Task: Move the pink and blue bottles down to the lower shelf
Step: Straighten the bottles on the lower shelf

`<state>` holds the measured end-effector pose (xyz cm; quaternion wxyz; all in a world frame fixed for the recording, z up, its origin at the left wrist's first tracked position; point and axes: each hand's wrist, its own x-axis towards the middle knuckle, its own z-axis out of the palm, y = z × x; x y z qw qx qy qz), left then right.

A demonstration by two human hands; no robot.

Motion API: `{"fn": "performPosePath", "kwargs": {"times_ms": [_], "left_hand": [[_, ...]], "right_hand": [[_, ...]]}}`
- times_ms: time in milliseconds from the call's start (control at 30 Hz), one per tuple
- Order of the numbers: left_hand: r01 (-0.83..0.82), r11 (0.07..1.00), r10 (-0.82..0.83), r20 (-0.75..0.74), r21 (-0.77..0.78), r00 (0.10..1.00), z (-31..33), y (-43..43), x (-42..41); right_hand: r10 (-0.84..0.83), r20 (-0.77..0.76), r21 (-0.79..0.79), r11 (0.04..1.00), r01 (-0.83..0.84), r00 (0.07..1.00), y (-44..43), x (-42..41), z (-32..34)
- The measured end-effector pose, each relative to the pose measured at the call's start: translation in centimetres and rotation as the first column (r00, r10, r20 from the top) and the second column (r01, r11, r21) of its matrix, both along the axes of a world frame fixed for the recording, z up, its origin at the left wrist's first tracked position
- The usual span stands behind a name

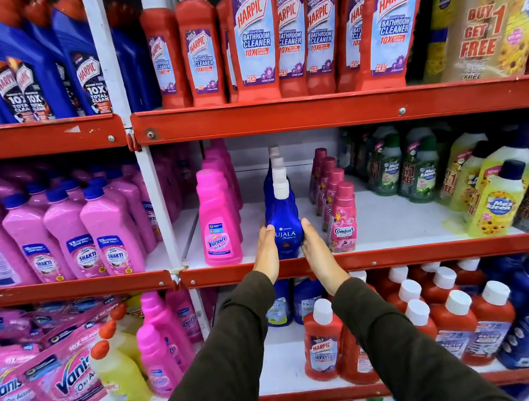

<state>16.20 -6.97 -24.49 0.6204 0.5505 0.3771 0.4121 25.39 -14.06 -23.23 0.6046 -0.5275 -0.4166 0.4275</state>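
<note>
Right, both hands are up at the middle shelf, at its front edge, and they've got the blue bottle between them. The left hand lies flat against the bottle's left side, fingers straight and held together, tips reaching up beside the label. The right hand mirrors it on the other side, fingers also together and pressed to the bottle's right flank. So it's a two-palm clamp, not a wrap: neither hand curls round the front, and the "UJALA" label shows clear between them. The thumbs I cannot tell; they're hidden from this angle.

The blue bottle stands upright at the very front lip of the shelf, white cap up, with more white-capped blue ones lined up straight behind it toward the back. Whether its base rests on the shelf or is just off it, I cannot tell.

Just to its left, apart from the left hand, stands the pink bottle, a Vanish, upright at the same front edge with a row of pink ones behind it. To the right, close beside the right hand, a small Comfort bottle heads its own row.

Below, the lower shelf has a bare white patch in its middle, with pink bottles to its left, red Harpic bottles to its right, and a couple of blue ones at the back. Dark sleeves cross in front of it.
</note>
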Motion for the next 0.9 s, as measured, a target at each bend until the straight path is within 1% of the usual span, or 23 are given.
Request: {"fn": "performPosePath", "kwargs": {"times_ms": [167, 233, 267, 333, 367, 433, 500, 533, 567, 600, 667, 733, 767, 800, 833, 867, 900], "left_hand": [[0.042, 0.999, -0.042, -0.053, -0.001, 0.998, 0.6, -0.5, -0.5], [0.046, 0.999, -0.045, -0.055, 0.018, 0.997, 1.1, -1.2, -0.8], [0.029, 0.998, -0.026, -0.055, 0.054, 0.998, 1.3, -1.6, -1.1], [-0.062, 0.983, 0.071, -0.044, 0.174, 0.997, 1.3, -2.6, -1.8], [-0.138, 0.960, 0.147, -0.020, 0.242, 0.989, 1.1, -3.1, -2.4], [-0.320, 0.880, 0.310, 0.085, 0.351, 0.947, 0.7, -3.8, -3.6], [-0.480, 0.780, 0.450, 0.172, 0.402, 0.876, 0.2, -3.8, -5.0], [-0.538, 0.748, 0.502, 0.200, 0.389, 0.842, 0.1, -3.3, -5.8], [-0.582, 0.728, 0.540, 0.218, 0.364, 0.813, 0.3, -2.9, -6.5], [-0.593, 0.733, 0.551, 0.220, 0.333, 0.805, 0.8, -2.4, -7.4], [-0.538, 0.801, 0.506, 0.186, 0.261, 0.843, 1.2, -0.9, -9.0], [-0.409, 0.905, 0.390, 0.153, 0.119, 0.908, 0.4, 2.1, -10.1], [-0.340, 0.940, 0.331, 0.156, 0.033, 0.931, -0.4, 3.8, -10.5], [-0.276, 0.960, 0.279, 0.160, -0.038, 0.947, -2.0, 5.9, -10.7], [-0.236, 0.969, 0.245, 0.169, -0.075, 0.955, -3.5, 7.7, -10.6], [-0.203, 0.977, 0.212, 0.166, -0.069, 0.963, -4.7, 9.1, -10.5], [-0.173, 0.982, 0.183, 0.140, -0.078, 0.973, -4.5, 8.7, -10.5]], "right_hand": [[-0.016, -0.003, 0.010, 1.000, 0.016, 1.000, -0.4, -0.2, 0.7], [-0.066, 0.001, 0.019, 0.998, 0.066, 0.998, -0.8, -0.6, 0.8], [-0.115, 0.004, 0.036, 0.993, 0.115, 0.993, -1.0, -1.0, 0.7], [-0.265, -0.016, 0.108, 0.958, 0.266, 0.964, -1.3, -1.9, 0.4], [-0.337, -0.032, 0.160, 0.928, 0.337, 0.941, -1.4, -2.6, 0.2], [-0.400, -0.045, 0.251, 0.882, 0.398, 0.915, -1.5, -4.5, -0.2], [-0.364, -0.051, 0.276, 0.890, 0.364, 0.930, -1.1, -6.7, -0.5], [-0.322, -0.044, 0.255, 0.912, 0.322, 0.946, -0.7, -7.8, -0.7], [-0.273, -0.034, 0.222, 0.936, 0.273, 0.962, -0.2, -8.6, -0.8], [-0.222, -0.027, 0.186, 0.957, 0.223, 0.975, 0.5, -9.5, -0.8], [-0.135, -0.008, 0.118, 0.984, 0.135, 0.991, 1.8, -10.7, -0.4], [-0.060, -0.002, 0.043, 0.997, 0.060, 0.998, 2.9, -11.2, 0.4], [-0.022, -0.007, 0.013, 1.000, 0.023, 1.000, 3.5, -11.3, 0.8], [0.008, -0.016, -0.004, 1.000, -0.008, 1.000, 3.9, -11.4, 1.0], [0.022, -0.022, -0.017, 1.000, -0.022, 1.000, 4.3, -11.5, 1.2], [0.032, -0.015, -0.015, 0.999, -0.032, 0.999, 4.6, -11.5, 1.2], [0.037, -0.002, -0.014, 0.999, -0.037, 0.999, 4.8, -11.5, 1.0]]}}
